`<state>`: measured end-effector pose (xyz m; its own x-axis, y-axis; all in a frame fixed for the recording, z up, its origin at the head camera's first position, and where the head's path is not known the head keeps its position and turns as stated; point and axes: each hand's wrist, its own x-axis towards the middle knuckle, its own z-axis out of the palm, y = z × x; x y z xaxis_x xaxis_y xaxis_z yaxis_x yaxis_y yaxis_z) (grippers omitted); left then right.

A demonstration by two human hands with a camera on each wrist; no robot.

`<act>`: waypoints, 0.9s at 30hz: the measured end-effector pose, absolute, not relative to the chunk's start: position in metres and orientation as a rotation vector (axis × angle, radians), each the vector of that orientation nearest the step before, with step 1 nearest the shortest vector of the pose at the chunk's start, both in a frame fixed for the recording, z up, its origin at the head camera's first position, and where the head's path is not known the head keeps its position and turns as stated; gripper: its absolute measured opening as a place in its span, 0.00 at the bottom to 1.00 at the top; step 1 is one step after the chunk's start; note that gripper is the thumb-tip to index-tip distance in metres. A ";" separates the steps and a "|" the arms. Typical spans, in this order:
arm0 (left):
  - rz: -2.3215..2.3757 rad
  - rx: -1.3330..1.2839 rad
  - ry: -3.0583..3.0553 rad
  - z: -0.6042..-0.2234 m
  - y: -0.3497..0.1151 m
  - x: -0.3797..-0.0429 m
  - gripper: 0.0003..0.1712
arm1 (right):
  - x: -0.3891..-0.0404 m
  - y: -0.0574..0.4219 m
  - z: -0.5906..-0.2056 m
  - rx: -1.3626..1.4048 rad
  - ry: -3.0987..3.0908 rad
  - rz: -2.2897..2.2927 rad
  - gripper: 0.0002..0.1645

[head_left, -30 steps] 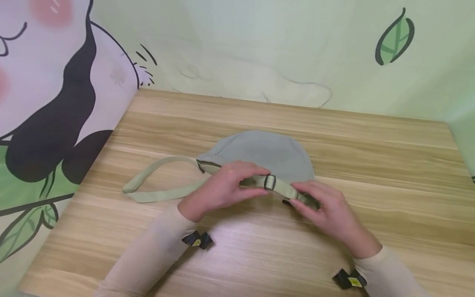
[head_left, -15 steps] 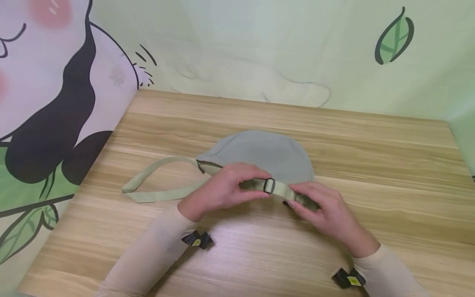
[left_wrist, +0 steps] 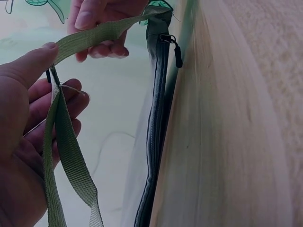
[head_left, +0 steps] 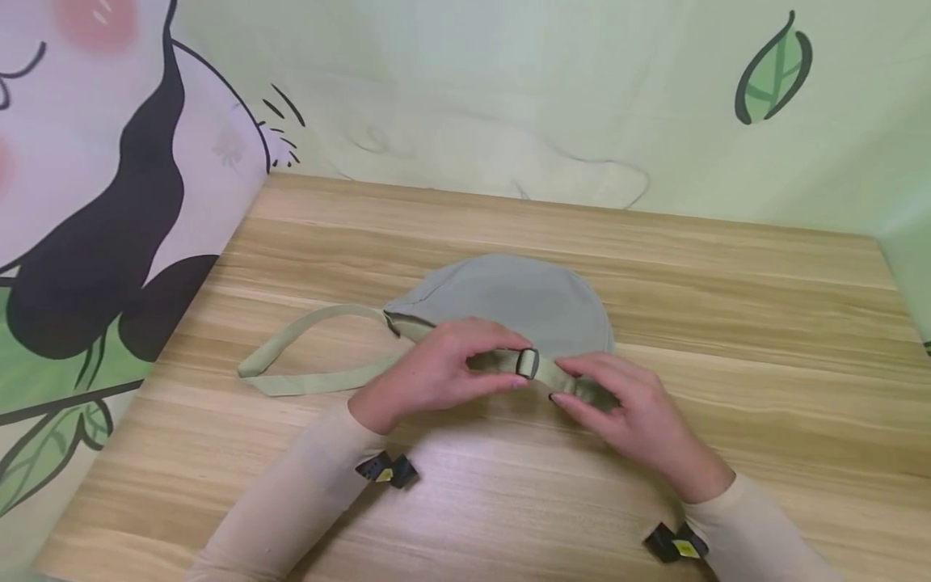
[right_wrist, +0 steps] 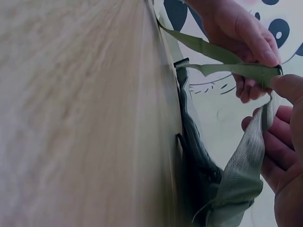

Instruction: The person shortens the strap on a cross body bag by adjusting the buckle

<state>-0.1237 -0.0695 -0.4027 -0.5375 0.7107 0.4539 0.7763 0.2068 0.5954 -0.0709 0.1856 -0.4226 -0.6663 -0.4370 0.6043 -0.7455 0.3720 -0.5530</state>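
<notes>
A grey half-moon bag [head_left: 516, 299] lies on the wooden table in the head view. Its pale green webbing strap [head_left: 313, 381] runs from the left corner in a loop and passes through both hands. My left hand [head_left: 444, 364] pinches the black slider buckle [head_left: 528, 364] on the strap between thumb and forefinger. Just to its right, my right hand [head_left: 636, 408] holds the strap by its edges between thumb and fingers. The strap's far right stretch is hidden behind that hand. In the left wrist view, the bag's dark zipper [left_wrist: 154, 123] has a black pull [left_wrist: 178, 55].
The wooden table [head_left: 764, 323] extends around the bag on all sides. Behind it stands a pale green wall [head_left: 473, 89] with a printed leaf; a panda print [head_left: 80, 267] covers the left side. Black wrist cameras [head_left: 387, 469] sit on both sleeves.
My right hand has slid slightly left along the strap, closer to the buckle. The buckle has tilted and dipped a little in my left hand. The bag has stayed in place.
</notes>
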 end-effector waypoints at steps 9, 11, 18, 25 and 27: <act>-1.255 -1.467 -2.374 -0.404 -0.070 -0.124 0.19 | -0.072 0.178 -0.420 1.030 -2.228 1.217 0.20; -1.244 -1.462 -2.385 -0.403 -0.071 -0.123 0.19 | -0.071 0.177 -0.419 1.028 -2.236 1.217 0.20; -1.219 -1.460 -2.409 -0.402 -0.072 -0.122 0.18 | -0.072 0.175 -0.417 1.048 -2.268 1.169 0.20; -1.225 -1.462 -2.409 -0.403 -0.074 -0.121 0.18 | -0.072 0.172 -0.416 1.056 -2.287 1.157 0.22; -1.230 -1.453 -2.407 -0.404 -0.074 -0.121 0.18 | -0.071 0.171 -0.417 1.048 -2.280 1.192 0.22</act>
<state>-0.1212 -0.0745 -0.4037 -0.5497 0.7124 0.4362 0.7708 0.2313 0.5936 -0.0707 0.1710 -0.4168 -0.6594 -0.4462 0.6051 -0.7515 0.3686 -0.5471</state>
